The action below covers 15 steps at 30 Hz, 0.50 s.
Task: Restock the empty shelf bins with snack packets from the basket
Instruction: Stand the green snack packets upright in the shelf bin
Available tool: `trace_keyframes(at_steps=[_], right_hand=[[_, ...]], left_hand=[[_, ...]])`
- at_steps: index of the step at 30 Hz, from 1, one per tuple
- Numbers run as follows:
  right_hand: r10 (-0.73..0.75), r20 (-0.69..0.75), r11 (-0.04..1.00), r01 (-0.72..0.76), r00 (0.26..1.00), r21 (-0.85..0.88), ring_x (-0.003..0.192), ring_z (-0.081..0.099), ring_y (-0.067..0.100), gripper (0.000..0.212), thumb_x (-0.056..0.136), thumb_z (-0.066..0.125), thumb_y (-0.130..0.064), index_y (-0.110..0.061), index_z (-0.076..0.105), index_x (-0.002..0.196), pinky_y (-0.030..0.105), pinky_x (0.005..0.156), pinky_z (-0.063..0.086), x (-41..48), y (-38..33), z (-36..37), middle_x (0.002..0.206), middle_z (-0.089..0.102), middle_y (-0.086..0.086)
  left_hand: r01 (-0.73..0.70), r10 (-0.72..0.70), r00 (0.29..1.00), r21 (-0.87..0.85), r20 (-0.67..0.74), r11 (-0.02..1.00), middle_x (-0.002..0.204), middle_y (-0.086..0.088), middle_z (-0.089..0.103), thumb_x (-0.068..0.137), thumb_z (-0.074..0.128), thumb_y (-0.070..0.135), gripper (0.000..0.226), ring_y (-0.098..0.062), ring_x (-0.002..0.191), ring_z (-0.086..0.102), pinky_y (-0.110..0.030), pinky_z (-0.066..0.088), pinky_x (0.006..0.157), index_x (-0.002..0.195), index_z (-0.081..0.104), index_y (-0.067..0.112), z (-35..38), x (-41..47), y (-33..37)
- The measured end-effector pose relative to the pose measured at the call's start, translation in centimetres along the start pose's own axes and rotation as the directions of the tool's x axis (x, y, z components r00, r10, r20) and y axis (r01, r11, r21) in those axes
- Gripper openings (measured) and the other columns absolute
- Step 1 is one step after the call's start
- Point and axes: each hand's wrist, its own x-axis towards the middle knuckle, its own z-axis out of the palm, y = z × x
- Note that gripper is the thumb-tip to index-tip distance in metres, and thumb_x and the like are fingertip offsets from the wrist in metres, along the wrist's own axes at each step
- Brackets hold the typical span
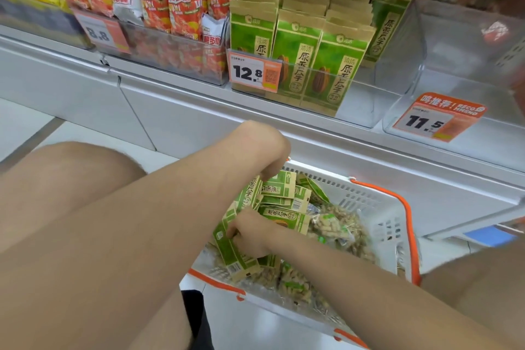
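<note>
Pickup step rn: green packets sit in the basket below the shelf. R hand is clamped round a bunch. L hand dips in above, grip hidden, can't tell. Next imo: lift them and stand them upright in the half-full 12.8 bin.

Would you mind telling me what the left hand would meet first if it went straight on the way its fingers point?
The left hand points down into the basket, so it would first meet the green packets heaped there; its fingertips may already touch one, but depth is unclear.
</note>
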Motion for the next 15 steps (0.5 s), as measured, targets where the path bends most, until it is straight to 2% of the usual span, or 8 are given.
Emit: trace_keyframes(at_steps=[1, 3, 4, 6, 8, 10, 12, 15], right_hand=[[0.006, -0.066, 0.999, -0.004, 0.998, 0.041, 0.113, 0.06, 0.03, 0.034, 0.094, 0.052, 0.002, -0.009, 0.075, 0.116, 0.042, 0.097, 0.056, -0.1, 0.0, 0.1, 0.124, 0.062, 0.014], [0.029, -0.158, 0.993, -0.011, 0.987, 0.115, 0.107, 0.065, 0.025, 0.028, 0.092, 0.057, 0.008, -0.004, 0.077, 0.107, 0.04, 0.095, 0.059, -0.7, 0.2, 0.1, 0.113, 0.07, 0.009], [0.038, -0.18, 0.987, -0.009, 0.983, 0.158, 0.101, 0.063, 0.021, 0.031, 0.09, 0.058, 0.011, -0.006, 0.075, 0.109, 0.038, 0.093, 0.059, -1.2, 0.5, -0.2, 0.108, 0.067, 0.005], [0.059, -0.217, 0.971, -0.006, 0.974, 0.24, 0.088, 0.054, 0.015, 0.038, 0.083, 0.063, 0.011, -0.015, 0.066, 0.111, 0.035, 0.078, 0.056, -2.1, 1.1, -1.1, 0.099, 0.056, -0.004], [0.115, -0.247, 0.946, -0.03, 0.962, 0.323, 0.09, 0.054, 0.015, 0.05, 0.079, 0.073, 0.005, -0.021, 0.054, 0.117, 0.031, 0.067, 0.049, -3.0, 1.9, -2.2, 0.103, 0.051, -0.003], [0.158, -0.244, 0.933, -0.063, 0.957, 0.354, 0.1, 0.06, 0.02, 0.07, 0.079, 0.082, -0.004, -0.02, 0.048, 0.138, 0.033, 0.075, 0.055, -4.0, 2.5, -3.7, 0.114, 0.056, 0.002], [0.162, -0.217, 0.953, -0.096, 0.963, 0.287, 0.102, 0.062, 0.02, 0.078, 0.08, 0.083, -0.007, -0.014, 0.048, 0.149, 0.029, 0.079, 0.055, -5.0, 3.2, -4.8, 0.11, 0.061, 0.0], [0.194, -0.199, 0.963, -0.148, 0.961, 0.226, 0.092, 0.066, 0.015, 0.055, 0.079, 0.084, -0.005, -0.005, 0.067, 0.131, 0.027, 0.081, 0.058, -6.3, 3.9, -5.7, 0.094, 0.068, -0.004]], left_hand=[[-0.002, 0.002, 1.0, -0.004, -0.006, 1.0, 0.109, -0.013, 0.064, 0.099, 0.065, 0.018, 0.027, -0.035, 0.118, 0.067, -0.05, 0.057, 0.102, 0.123, 0.066, 0.007, 0.0, 0.1, -0.2], [-0.002, 0.002, 1.0, -0.027, -0.029, 1.0, 0.12, -0.018, 0.064, 0.097, 0.061, 0.012, 0.04, -0.037, 0.115, 0.067, -0.049, 0.058, 0.099, 0.138, 0.063, 0.013, 0.0, -0.1, -0.7], [-0.002, 0.001, 0.999, -0.041, -0.044, 0.999, 0.122, -0.015, 0.066, 0.097, 0.059, 0.01, 0.042, -0.035, 0.112, 0.068, -0.047, 0.059, 0.097, 0.138, 0.063, 0.015, -0.1, -0.2, -1.0], [0.003, -0.008, 0.998, -0.08, -0.061, 0.997, 0.128, -0.006, 0.067, 0.095, 0.056, 0.006, 0.044, -0.03, 0.107, 0.068, -0.042, 0.059, 0.092, 0.136, 0.064, 0.016, -0.1, -0.2, -1.5], [0.011, -0.017, 0.998, -0.089, -0.064, 0.996, 0.125, -0.004, 0.069, 0.092, 0.055, 0.003, 0.044, -0.028, 0.1, 0.069, -0.038, 0.059, 0.086, 0.133, 0.067, 0.015, -0.3, -0.6, -1.7], [0.013, -0.018, 0.998, -0.077, -0.055, 0.997, 0.125, -0.004, 0.069, 0.092, 0.057, 0.004, 0.045, -0.027, 0.103, 0.07, -0.039, 0.061, 0.088, 0.135, 0.066, 0.015, -0.4, -1.0, -1.8], [0.01, -0.013, 0.999, -0.066, -0.047, 0.998, 0.121, -0.008, 0.07, 0.094, 0.063, 0.009, 0.041, -0.027, 0.099, 0.07, -0.042, 0.061, 0.091, 0.135, 0.066, 0.013, -0.6, -1.4, -1.5], [-0.018, 0.014, 0.998, -0.065, -0.06, 0.998, 0.123, -0.013, 0.068, 0.097, 0.069, 0.02, 0.042, -0.027, 0.1, 0.066, -0.046, 0.058, 0.097, 0.138, 0.064, 0.011, -0.8, -2.0, -0.9]])
